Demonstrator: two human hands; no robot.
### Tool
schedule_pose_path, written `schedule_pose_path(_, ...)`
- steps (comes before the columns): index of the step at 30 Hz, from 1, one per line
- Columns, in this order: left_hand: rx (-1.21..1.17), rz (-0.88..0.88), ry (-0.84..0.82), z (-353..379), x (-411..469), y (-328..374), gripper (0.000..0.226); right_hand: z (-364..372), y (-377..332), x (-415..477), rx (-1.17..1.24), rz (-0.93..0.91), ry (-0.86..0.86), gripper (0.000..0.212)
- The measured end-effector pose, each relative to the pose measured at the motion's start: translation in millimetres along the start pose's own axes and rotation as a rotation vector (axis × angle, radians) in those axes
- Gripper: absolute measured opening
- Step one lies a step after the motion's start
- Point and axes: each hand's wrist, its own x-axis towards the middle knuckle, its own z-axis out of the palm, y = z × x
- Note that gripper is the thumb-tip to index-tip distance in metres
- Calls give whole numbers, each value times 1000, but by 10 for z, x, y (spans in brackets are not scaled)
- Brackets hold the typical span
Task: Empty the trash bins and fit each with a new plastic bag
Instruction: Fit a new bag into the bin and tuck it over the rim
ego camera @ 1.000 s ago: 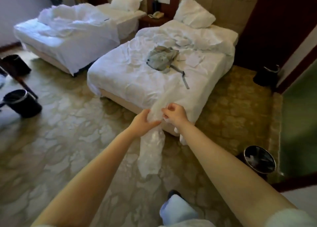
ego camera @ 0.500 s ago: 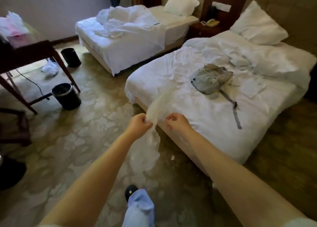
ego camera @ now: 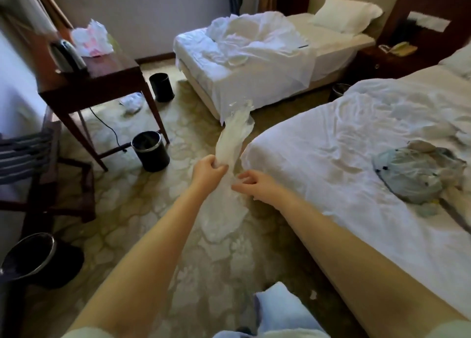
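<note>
Since half a second ago the right hand (ego camera: 257, 186) has loosened. Before, it pinched the plastic bag (ego camera: 235, 133); now its fingers are spread and only half curled, with the tips at the bag's right edge, and it cannot be told whether they hold the film or only touch it. The view has also swung to the left, so the wooden desk (ego camera: 102, 76) shows more fully. The left hand (ego camera: 208, 168) grips the bag firmly in a closed fist. The bag is thin, whitish and half transparent, and it passes through this fist: its narrow upper part rises above the hand toward the corner of the far bed (ego camera: 254, 67), and its wider, crumpled lower part hangs below both hands over the carpet (ego camera: 142, 210). A black bin (ego camera: 151, 152) with a metal rim stands on the carpet left of the hands, just beside a desk leg and well apart from the bag. A second bin (ego camera: 161, 87) stands behind the desk, a third bin (ego camera: 30, 258) is at the lower left, and a fourth bin (ego camera: 340, 91) is between the beds. On the near bed (ego camera: 331, 164) lies a grey-blue bundle (ego camera: 418, 177).
</note>
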Motion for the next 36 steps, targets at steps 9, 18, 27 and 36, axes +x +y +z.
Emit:
schedule_pose_path(9, -30, -98, 41, -497, 2128, -373, 28, -34, -795, 2402, -23, -115, 19, 16)
schedule_pose_path(18, -237, -215, 2, -1132, 4379, -100, 35, -802, -1905, 4751, 20, -154, 1, 14)
schedule_pose_path(27, -168, -145, 53, -1278, 6627, -265, 30, -1225, -2385, 6942, -10, -140, 49, 14)
schedule_pose_path(36, -151, -47, 61, -1651, 9409, -12, 47, -1930, -3345, 9204, 24, -103, 150, 10)
